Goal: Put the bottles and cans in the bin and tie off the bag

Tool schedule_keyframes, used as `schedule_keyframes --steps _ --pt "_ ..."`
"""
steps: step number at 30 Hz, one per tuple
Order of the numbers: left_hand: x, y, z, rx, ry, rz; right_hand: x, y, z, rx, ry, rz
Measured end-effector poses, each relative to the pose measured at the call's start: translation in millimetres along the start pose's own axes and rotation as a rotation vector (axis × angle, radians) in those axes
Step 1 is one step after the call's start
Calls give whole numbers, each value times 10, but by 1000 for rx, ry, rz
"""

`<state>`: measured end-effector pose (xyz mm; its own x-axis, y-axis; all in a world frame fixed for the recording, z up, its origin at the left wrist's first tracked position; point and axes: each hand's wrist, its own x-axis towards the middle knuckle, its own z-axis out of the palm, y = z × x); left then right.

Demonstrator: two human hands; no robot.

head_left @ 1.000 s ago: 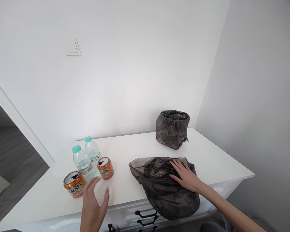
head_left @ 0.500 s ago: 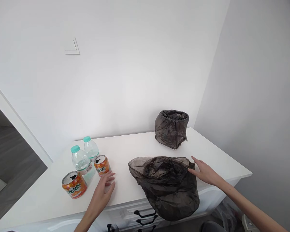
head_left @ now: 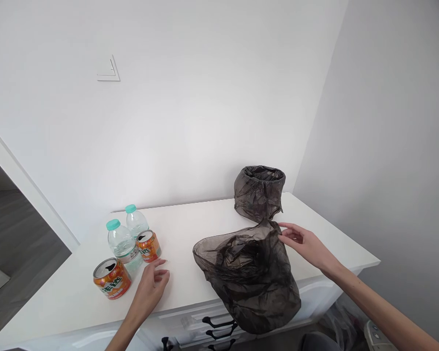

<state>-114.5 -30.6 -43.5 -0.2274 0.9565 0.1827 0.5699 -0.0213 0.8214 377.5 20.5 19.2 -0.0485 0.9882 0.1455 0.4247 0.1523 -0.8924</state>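
A black, see-through garbage bag [head_left: 256, 292] lies with its mouth open and its lower part hanging over the front edge of the white cabinet top [head_left: 190, 273]. My right hand [head_left: 305, 246] pinches the bag's right rim between thumb and fingers, drawing it up. My left hand [head_left: 149, 287] rests low over the cabinet top with fingers loosely bent and apart, holding nothing. Just beyond its fingertips stands an opened orange soda can [head_left: 149, 247]. Another opened orange can [head_left: 113, 282] is to its left.
Two clear plastic bottles [head_left: 120, 243] with teal caps stand behind the cans. At the back right, a second black bag [head_left: 259, 197] stands upright with its rim folded over. White walls rise behind and to the right. Black drawer handles [head_left: 219, 324] sit below the front edge.
My right hand has moved back and slightly left, pulling the garbage bag's right rim upward. The nearer-centre can has shifted slightly back and left; my left hand has drawn left.
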Motion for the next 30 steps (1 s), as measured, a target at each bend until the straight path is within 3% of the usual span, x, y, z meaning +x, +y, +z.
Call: schedule_keyframes --steps 6,9,11,15,20,24,30 --pt "-155 652 272 35 -208 -16 -273 -1012 -49 65 -19 -162" --pt "-53 920 506 113 -221 -69 -458 -1295 -96 75 -102 -204" --pt "97 981 642 253 -259 -97 -575 -1407 -136 77 -180 -212" --pt "452 971 774 410 -366 -59 -732 -1502 -230 66 -278 -208" --pt "745 1112 688 501 -392 5 -705 -1434 -384 92 -241 -169" --pt "770 1266 670 596 -380 -38 -605 -1375 -514 172 -172 -74" --pt "612 1330 900 732 -577 -135 -509 -1320 -664 224 -177 -46"
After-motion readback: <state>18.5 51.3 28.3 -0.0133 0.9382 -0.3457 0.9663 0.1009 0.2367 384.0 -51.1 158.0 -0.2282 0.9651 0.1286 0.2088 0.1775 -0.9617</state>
